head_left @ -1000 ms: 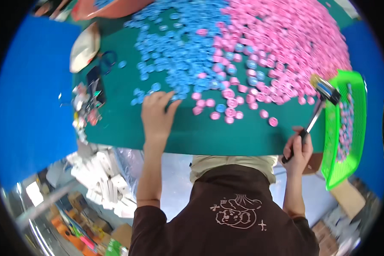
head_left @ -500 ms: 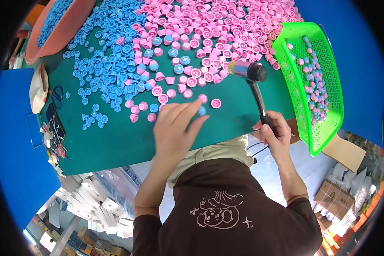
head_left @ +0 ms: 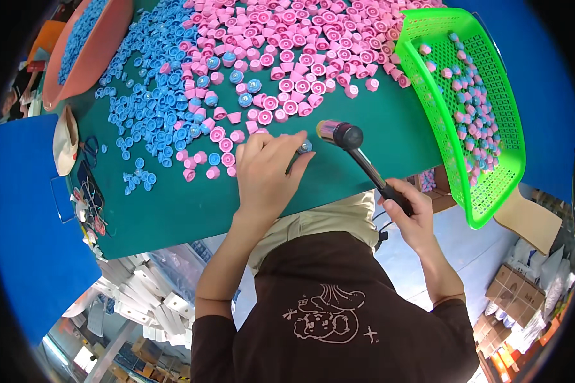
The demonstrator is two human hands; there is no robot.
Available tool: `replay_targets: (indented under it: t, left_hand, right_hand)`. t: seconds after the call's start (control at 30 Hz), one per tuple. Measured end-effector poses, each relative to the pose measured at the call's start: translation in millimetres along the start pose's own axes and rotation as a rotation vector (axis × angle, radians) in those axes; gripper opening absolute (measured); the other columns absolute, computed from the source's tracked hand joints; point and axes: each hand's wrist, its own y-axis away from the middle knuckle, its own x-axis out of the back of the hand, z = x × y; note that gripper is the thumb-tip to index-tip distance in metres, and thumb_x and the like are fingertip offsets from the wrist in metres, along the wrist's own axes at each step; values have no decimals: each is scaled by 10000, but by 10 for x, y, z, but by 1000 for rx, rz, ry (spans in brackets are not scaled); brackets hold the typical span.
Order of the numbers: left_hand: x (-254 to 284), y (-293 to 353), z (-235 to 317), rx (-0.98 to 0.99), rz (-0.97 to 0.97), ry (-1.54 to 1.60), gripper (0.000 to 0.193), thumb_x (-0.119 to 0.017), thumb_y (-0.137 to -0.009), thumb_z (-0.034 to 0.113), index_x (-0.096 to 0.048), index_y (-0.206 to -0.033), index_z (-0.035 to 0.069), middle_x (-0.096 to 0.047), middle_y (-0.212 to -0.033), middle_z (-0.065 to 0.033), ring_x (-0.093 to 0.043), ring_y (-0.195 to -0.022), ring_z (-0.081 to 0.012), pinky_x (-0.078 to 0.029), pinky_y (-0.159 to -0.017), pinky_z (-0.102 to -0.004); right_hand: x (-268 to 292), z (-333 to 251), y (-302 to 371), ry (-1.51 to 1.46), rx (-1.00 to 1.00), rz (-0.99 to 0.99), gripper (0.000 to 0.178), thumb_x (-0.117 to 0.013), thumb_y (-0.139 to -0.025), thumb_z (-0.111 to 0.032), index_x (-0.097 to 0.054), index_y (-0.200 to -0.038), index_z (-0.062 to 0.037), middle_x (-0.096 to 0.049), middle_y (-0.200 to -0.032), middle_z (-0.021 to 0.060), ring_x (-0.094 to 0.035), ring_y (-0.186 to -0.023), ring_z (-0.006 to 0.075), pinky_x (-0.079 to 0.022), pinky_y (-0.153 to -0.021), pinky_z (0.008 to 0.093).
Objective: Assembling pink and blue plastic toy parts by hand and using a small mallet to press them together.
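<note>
My left hand [head_left: 268,172] is over the table, thumb and fingers closed around a small blue cap [head_left: 305,147]; the fingers partly hide what is below the cap. My right hand [head_left: 412,214] grips a mallet [head_left: 368,168] by its black handle. The mallet's head hangs just right of the pinched cap, apart from it. Left of and beyond my left hand lie loose pink cup-shaped pieces [head_left: 270,103], with a few blue-topped joined pieces [head_left: 254,85] among them. Loose blue caps [head_left: 166,112] are heaped farther left.
On the right stands a green basket [head_left: 476,214], with joined pink-and-blue pieces [head_left: 473,127] in it. A salmon-coloured tub [head_left: 102,60] of blue caps leans at the far left. Scissors [head_left: 91,150], a phone [head_left: 89,182] and a cloth pouch [head_left: 64,143] lie along the table's left edge.
The mallet's head has come down and left, closer to my left hand. The blue cap now sits between my left fingertips, higher than before. The view has shifted slightly.
</note>
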Motion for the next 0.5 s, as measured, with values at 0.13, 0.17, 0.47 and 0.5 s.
replay_targets:
  t: [0.13,0.17,0.47,0.5]
  left_hand:
    - [42,-12,28,72,-39,-16,518,-839,-659,184,-674,-1147,139,-697,-941,60,-500,-815,-168,-381,-755,-323]
    - [51,-15,22,88,-51,1,593,-844,-652,186,-648,-1209,140,-700,-957,63,-493,-826,-165,-381,-768,-319]
    - [371,81,-114,164,30,99,589,-827,-665,109,-628,-1218,136,-687,-930,36,-533,-858,-173,-406,-778,-329]
    - [437,118,-130,184,41,92,577,-825,-650,41,-646,-1193,116,-708,-967,4,-548,-848,-180,-442,-770,-315]
  right_hand:
    - [-37,-49,-64,103,69,-6,382,-644,-904,-120,-581,-1251,26,-660,-864,77,-556,-693,85,-435,-609,218]
    - [-22,-87,-76,150,82,-28,393,-633,-908,-113,-571,-1270,26,-661,-868,88,-576,-718,103,-447,-634,225]
    - [-77,-393,-159,513,45,-233,384,-577,-887,32,-565,-1270,30,-667,-950,130,-621,-760,188,-467,-705,245]
    - [-99,-375,-169,511,56,-245,384,-577,-887,32,-565,-1270,30,-667,-950,130,-621,-760,188,-467,-705,245]
